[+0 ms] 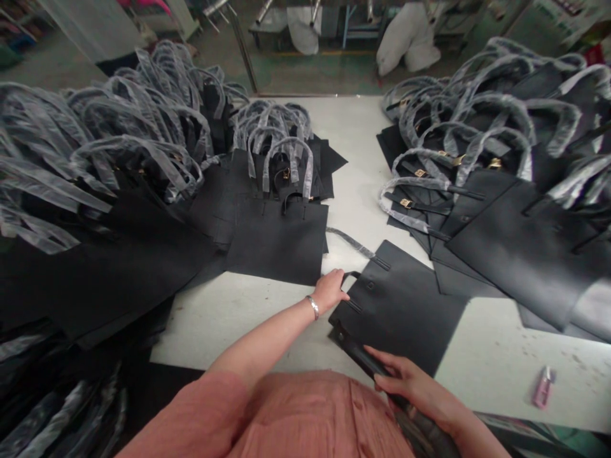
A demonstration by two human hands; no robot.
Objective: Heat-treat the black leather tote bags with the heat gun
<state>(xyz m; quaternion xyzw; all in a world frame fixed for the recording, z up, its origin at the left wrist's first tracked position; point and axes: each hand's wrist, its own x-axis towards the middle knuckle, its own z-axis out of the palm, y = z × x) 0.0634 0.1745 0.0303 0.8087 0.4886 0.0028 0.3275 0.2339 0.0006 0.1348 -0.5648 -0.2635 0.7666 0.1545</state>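
A flat black bag panel (pixel 405 305) lies slanted on the table in front of me, with a plastic-wrapped handle (pixel 353 240) at its upper left edge. My left hand (pixel 330 289), a bracelet at its wrist, is closed around the near end of that handle. Close to my body, my right hand (pixel 405 380) grips a folded black leather piece (pixel 356 350) between thumb and fingers. This piece sits at the panel's near edge, and its lower part hangs past the table edge, partly hidden by my hand and arm.
Black panels with wrapped handles are heaped at left (pixel 119 254), with a smaller stack (pixel 277 242) at the middle. Another pile (pixel 515 242) with gold buckles spreads at right. A small pink-handled tool (pixel 543 388) lies on the white table (pixel 496 356) near its front edge.
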